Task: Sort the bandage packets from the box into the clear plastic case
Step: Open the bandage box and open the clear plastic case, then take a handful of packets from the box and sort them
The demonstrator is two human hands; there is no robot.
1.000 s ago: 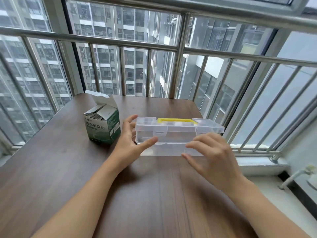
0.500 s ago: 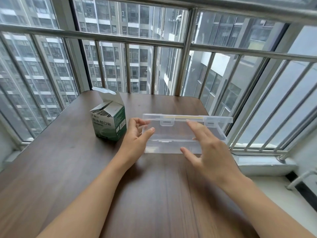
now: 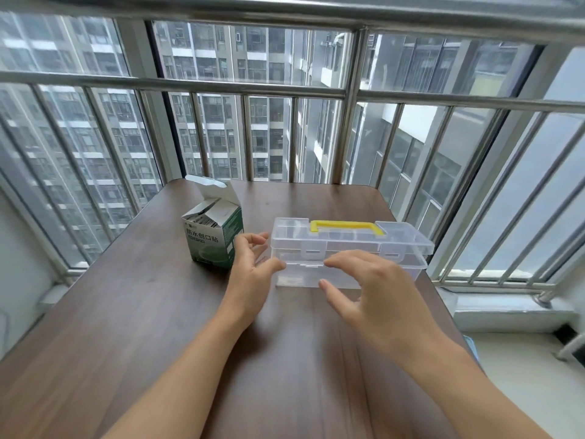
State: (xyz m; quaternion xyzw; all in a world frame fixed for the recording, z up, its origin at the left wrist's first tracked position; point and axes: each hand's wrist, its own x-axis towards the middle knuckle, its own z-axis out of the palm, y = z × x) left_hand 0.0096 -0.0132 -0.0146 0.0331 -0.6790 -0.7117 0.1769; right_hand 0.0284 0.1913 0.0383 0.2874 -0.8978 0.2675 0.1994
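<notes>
A clear plastic case [image 3: 402, 267] with a yellow handle [image 3: 345, 225] lies on the wooden table [image 3: 158, 312], its lid down. My left hand [image 3: 250, 274] is at the case's left end, its thumb touching the front left corner and its fingers loosely curled beside the lid. In front of the case hovers my right hand [image 3: 370, 296], fingers spread and bent, holding nothing. A green and white bandage box [image 3: 215, 239] stands left of the case, with its top flap open and packets [image 3: 202, 218] showing inside.
A metal window railing [image 3: 240, 90] runs close behind the table and along its right side. The table's right edge falls to a sill and floor just past the case.
The case lid stood raised half a second ago and now lies down on the case. My right hand has drawn back from the lid toward me.
</notes>
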